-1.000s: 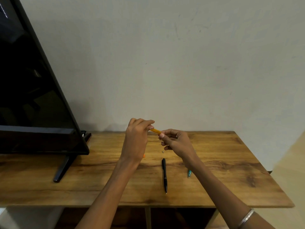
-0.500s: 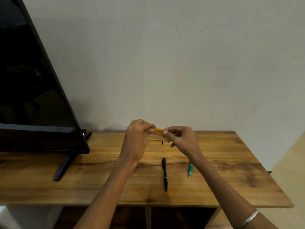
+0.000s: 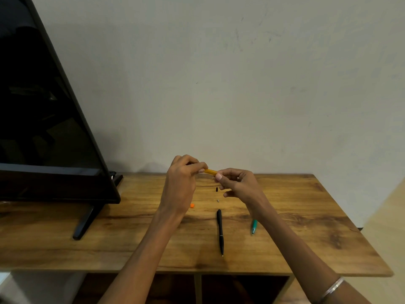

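Above the back of the wooden table (image 3: 306,216), both hands hold a thin orange pen barrel (image 3: 210,171). My left hand (image 3: 182,183) pinches its left end with curled fingers. My right hand (image 3: 238,185) pinches the right end between thumb and fingertips. Only a short middle stretch of the barrel shows between them. On the table below lie a small orange cap (image 3: 192,205), a tiny black piece (image 3: 217,189) and a tiny grey piece (image 3: 218,200).
A black pen (image 3: 220,231) lies lengthwise near the table's middle, a teal pen (image 3: 253,226) just right of it. A large dark screen (image 3: 43,128) on a black foot (image 3: 85,222) fills the left side. A plain wall stands behind.
Both hands have risen a little and the barrel has tipped closer to level. The right hand's grip has shifted toward the barrel's end. The items on the table have not moved.
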